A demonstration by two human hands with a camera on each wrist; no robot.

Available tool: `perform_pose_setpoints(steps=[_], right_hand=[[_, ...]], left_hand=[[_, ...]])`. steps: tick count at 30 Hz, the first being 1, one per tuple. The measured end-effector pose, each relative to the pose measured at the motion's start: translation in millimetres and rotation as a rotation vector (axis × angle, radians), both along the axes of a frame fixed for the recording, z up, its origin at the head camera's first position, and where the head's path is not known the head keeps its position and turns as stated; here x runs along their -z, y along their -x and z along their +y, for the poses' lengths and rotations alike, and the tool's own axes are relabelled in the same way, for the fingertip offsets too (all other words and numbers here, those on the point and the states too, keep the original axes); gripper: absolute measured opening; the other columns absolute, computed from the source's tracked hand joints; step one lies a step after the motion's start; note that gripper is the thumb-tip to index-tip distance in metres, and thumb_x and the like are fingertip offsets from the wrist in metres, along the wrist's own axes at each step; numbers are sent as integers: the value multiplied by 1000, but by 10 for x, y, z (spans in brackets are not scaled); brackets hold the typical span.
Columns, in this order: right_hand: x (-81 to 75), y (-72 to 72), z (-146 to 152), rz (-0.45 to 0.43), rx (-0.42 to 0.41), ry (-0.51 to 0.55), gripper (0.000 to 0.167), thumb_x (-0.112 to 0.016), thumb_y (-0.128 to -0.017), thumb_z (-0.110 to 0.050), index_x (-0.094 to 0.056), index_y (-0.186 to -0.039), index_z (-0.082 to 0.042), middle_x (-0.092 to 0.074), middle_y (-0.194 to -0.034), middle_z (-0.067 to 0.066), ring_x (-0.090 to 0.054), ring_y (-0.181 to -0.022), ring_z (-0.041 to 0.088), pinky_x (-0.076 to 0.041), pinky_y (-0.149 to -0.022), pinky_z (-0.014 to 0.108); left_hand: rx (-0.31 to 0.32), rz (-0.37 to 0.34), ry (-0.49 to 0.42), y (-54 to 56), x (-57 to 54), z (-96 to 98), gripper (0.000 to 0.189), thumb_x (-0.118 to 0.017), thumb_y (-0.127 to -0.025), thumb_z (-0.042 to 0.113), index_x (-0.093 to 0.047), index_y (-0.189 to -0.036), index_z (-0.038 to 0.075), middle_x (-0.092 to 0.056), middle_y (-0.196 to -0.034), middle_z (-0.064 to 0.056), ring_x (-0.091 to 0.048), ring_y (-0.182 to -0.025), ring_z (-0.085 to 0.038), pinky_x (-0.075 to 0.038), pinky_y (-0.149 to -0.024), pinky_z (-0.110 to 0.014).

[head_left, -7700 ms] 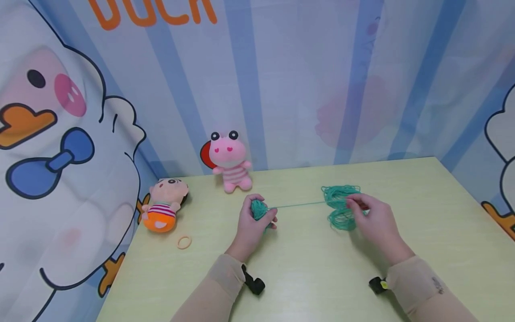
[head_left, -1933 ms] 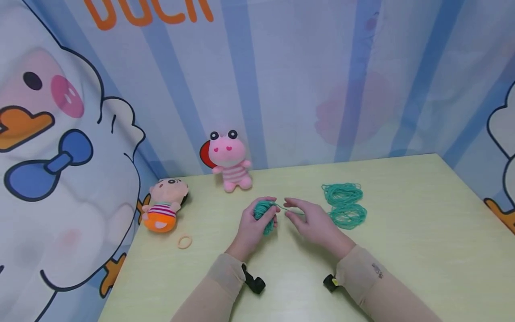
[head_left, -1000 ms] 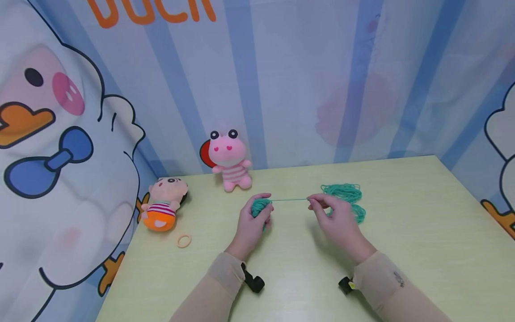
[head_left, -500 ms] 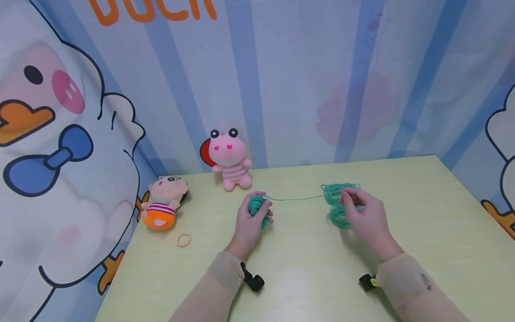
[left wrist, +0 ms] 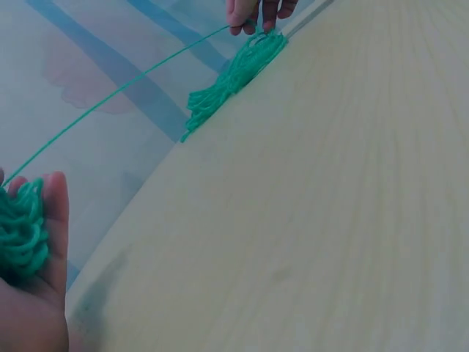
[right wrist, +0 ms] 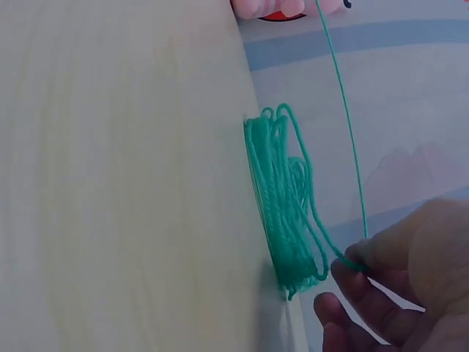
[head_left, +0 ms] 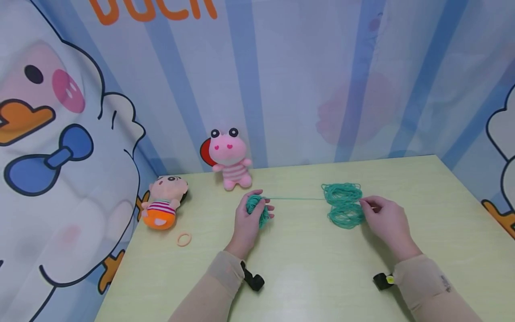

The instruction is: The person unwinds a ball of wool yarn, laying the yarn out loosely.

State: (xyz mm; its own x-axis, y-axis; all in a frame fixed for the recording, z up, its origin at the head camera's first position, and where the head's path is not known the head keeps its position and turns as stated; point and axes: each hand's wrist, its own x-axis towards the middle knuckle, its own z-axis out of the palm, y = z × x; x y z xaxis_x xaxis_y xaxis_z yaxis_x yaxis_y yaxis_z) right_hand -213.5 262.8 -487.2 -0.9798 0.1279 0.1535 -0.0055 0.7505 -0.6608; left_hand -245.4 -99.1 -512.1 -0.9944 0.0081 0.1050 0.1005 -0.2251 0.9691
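Observation:
My left hand [head_left: 245, 226] holds a small wound ball of green yarn [head_left: 254, 204], fingers and thumb curled round it. A thin taut strand [head_left: 295, 198] runs from the ball to my right hand [head_left: 386, 221]. Thumb and forefinger of that hand pinch the strand, as the right wrist view shows, and a loop [right wrist: 315, 205] hangs from the pinch to the loose skein. This green skein [head_left: 345, 215] lies on the table just left of my right fingertips, in two looped bunches. In the left wrist view only part of the yarn ball [left wrist: 22, 231] shows.
A pink striped plush toy [head_left: 232, 163] sits at the table's back edge. Left of it leans a plush doll [head_left: 164, 205] in orange shorts, with a small peach ring [head_left: 184, 245] in front. A printed duck curtain [head_left: 289, 89] hangs behind the table [head_left: 306, 277].
Over the last second my right hand has drawn the strand rightward, past the skein to its right side. Earlier it was close to the ball. My left hand stays nearly in place, gripping the ball.

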Motion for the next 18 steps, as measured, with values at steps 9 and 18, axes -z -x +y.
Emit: perform_pose_setpoints(steps=[9,18], right_hand=[[53,32,87,-141,-43,-92,37,-61,-111,-30,-76,-129,0,-77,-126,27,-73,-111,45,-59,-91,61],[-21,2,-164,-6,-65,-66,40,-62,-111,-26,-69,-138,2,-63,-139,33,-61,-124,53,-53,-100,69]], left_hand=[[-11,-15,61,10,2,-10,29,-65,-111,15,-63,-139,17,-63,-86,-2,-62,-71,-15,-59,-66,-24],[110,-31,-42,-4,-18,5,31,-49,-116,21,-58,-144,12,-60,-113,-11,-59,-80,-13,-57,-68,-25]])
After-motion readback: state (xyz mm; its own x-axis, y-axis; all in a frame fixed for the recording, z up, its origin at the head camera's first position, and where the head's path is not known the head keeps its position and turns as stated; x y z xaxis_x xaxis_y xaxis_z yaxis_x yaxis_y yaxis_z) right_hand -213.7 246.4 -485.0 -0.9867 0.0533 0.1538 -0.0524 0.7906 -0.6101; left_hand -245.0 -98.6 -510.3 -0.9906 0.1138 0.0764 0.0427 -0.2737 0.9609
